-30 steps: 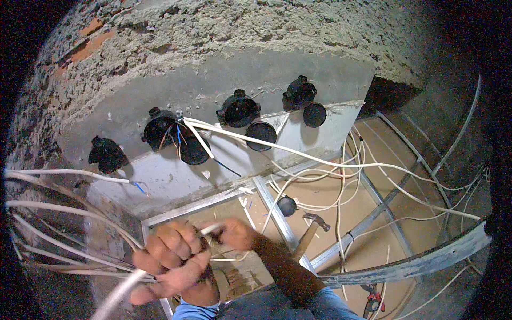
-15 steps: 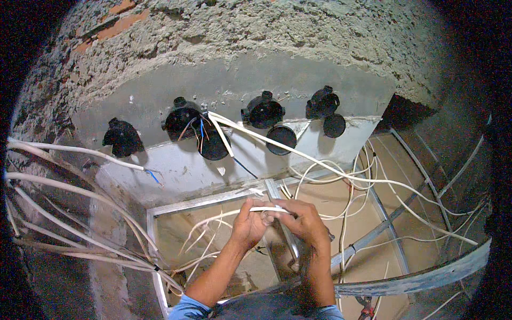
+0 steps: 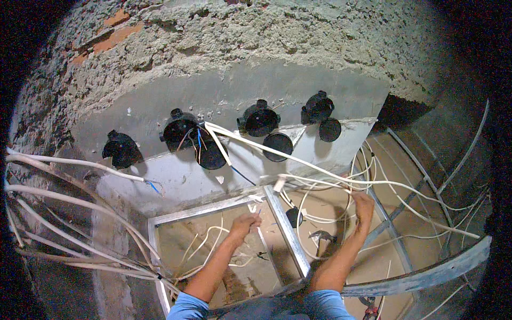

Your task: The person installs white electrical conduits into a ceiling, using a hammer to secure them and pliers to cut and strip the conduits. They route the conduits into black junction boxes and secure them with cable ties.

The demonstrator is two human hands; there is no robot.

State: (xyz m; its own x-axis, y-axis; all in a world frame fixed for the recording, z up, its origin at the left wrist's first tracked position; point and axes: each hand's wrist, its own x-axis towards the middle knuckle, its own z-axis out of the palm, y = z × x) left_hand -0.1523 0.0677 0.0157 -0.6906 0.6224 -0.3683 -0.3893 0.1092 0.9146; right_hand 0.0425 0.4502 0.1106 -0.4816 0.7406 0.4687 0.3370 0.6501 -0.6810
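Note:
My left hand [image 3: 245, 226] is closed with its fingers pinched together above the metal frame; a thin bluish sliver shows at the fingertips, too small to name. Off to the right, my right hand [image 3: 364, 209] has its fingers curled round a white cable [image 3: 319, 182] among the loops. A blurred white piece [image 3: 279, 183] hangs near that cable's left end. Below my left hand, thinner white cables [image 3: 205, 241] curve over the tan panel. On the grey wall ahead sit several black round junction boxes [image 3: 260, 118], one with blue and brown wires coming out.
Thick white cables [image 3: 80, 200] fan in from the left. A metal stud [image 3: 288, 232] crosses the frame, with a hammer-like tool [image 3: 322, 236] and a black round piece [image 3: 294, 217] beside it. A curved metal strip [image 3: 426, 274] lies at lower right, near a red-handled tool [image 3: 369, 309].
My hands have parted from the white cable they held together. The right hand has moved right to the cable loops; the left has shifted slightly. The hammer-like tool and black round piece are now uncovered.

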